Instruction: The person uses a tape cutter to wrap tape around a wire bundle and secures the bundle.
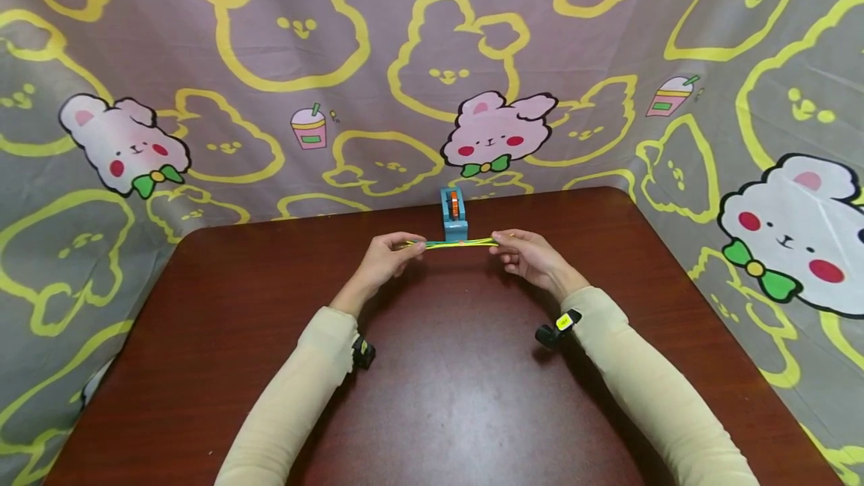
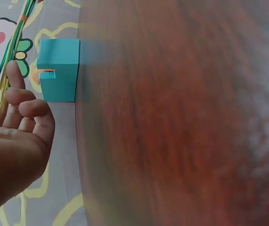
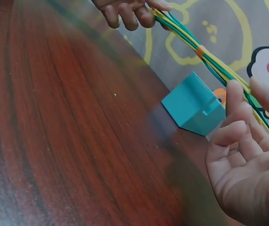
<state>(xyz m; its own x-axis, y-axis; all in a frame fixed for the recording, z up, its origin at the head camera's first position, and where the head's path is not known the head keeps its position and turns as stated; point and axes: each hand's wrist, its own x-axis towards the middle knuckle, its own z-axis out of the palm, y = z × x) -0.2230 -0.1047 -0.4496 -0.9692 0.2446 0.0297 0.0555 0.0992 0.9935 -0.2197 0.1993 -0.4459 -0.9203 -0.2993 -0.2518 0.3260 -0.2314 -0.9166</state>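
Note:
Between the two hands stretches a thin bundle of green and yellow wires (image 1: 451,244), raised over the table. A narrow orange band (image 3: 200,51) wraps its middle, best seen in the right wrist view. My left hand (image 1: 386,257) pinches one end between thumb and fingers. At the other end, my right hand (image 1: 529,255) pinches the bundle, and loose wire ends stick out past its fingers. Just behind the bundle stands a blue tape dispenser (image 1: 455,217) with an orange roll (image 1: 454,205) in it.
The dark brown wooden table (image 1: 432,388) reaches back to a patterned curtain (image 1: 378,118), which also hangs along both sides. A small black wrist camera (image 1: 363,353) sits on the left sleeve, another camera (image 1: 548,334) on the right.

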